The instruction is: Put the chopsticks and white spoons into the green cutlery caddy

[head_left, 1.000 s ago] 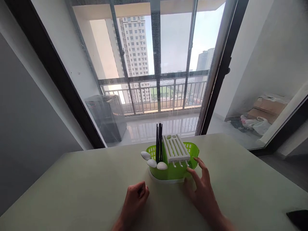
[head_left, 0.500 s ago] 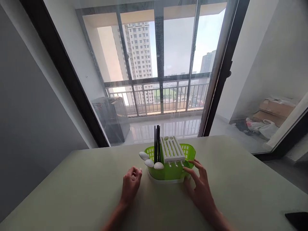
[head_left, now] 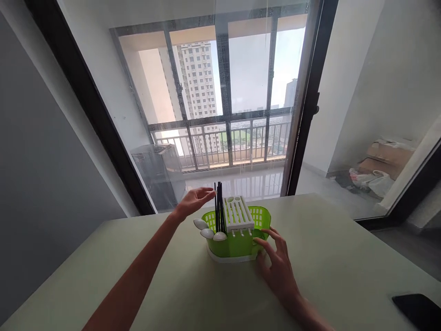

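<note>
A green cutlery basket [head_left: 234,248] with a white base stands on the table. Black chopsticks [head_left: 220,211] rise from its left compartment. Three white spoons [head_left: 207,233] hang over its front left rim, bowls outward. On top of the middle sits a slotted white rack [head_left: 237,215], small white handle ends poking out beneath it. My left hand [head_left: 198,200] reaches to the upper end of the leftmost chopstick, thumb and fingertips closed there. My right hand [head_left: 277,264] grips the basket's right front corner, fingers at the rim and thumb low near the base.
A black phone-like object [head_left: 418,310] lies at the table's right edge. Behind the pale table [head_left: 292,207] is a dark-framed glass door [head_left: 303,115] facing a balcony. Cardboard and plastic bags [head_left: 374,181] sit on the floor to the right.
My left hand has risen from the table in front of the basket to the chopstick tops and closed at one. My right hand keeps its hold on the basket corner.
</note>
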`<act>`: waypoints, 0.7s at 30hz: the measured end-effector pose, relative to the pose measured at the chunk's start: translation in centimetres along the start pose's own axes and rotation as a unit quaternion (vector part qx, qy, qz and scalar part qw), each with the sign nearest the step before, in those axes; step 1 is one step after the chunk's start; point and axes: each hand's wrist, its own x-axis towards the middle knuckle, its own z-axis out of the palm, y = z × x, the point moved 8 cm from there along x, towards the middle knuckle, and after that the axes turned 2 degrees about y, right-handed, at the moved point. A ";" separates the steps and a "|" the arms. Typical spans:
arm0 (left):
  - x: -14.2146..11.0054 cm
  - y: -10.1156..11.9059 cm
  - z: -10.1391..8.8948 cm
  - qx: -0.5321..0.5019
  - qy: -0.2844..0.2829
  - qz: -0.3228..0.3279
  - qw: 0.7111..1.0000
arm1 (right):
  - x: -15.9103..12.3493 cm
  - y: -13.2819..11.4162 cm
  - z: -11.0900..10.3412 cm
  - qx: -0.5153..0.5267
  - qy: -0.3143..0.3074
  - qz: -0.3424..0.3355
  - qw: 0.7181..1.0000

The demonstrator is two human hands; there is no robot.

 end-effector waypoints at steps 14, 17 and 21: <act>1.3 1.0 2.4 -0.046 -0.013 0.016 0.999 | 0.1 0.2 -0.1 -0.008 -0.004 0.010 1.000; 1.0 1.1 2.3 -0.054 0.007 0.024 0.998 | 0.0 0.3 -0.1 -0.007 -0.007 0.012 1.000; 0.5 1.2 2.3 -0.068 0.025 0.037 0.997 | -0.1 0.4 0.0 -0.015 -0.012 0.009 1.000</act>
